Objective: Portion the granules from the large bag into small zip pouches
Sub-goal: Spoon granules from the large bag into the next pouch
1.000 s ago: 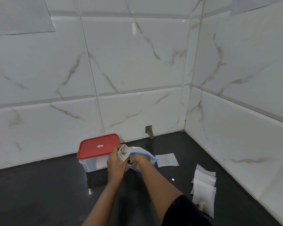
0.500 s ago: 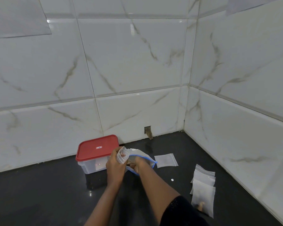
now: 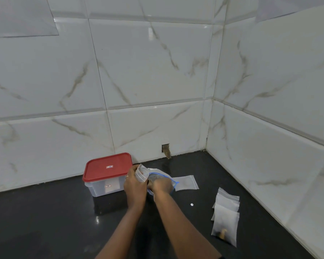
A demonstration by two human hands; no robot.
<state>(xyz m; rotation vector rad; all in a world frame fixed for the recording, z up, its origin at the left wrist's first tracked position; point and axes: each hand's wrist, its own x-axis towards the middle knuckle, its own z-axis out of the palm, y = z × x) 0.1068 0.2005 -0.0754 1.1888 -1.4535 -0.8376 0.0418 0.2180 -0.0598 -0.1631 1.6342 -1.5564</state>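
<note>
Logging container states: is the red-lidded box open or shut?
Shut: the red lid sits flat over the clear box, covering its whole top.

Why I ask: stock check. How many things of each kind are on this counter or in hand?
Small zip pouches: 5 (held pouch, flat pouch, three-pouch pile)
Large bag: 1
Red-lidded container: 1
White disc: 1
Total: 8

One red-lidded box. One large bag. Five-odd small pouches: held pouch, flat pouch, stack of roughly three.
</note>
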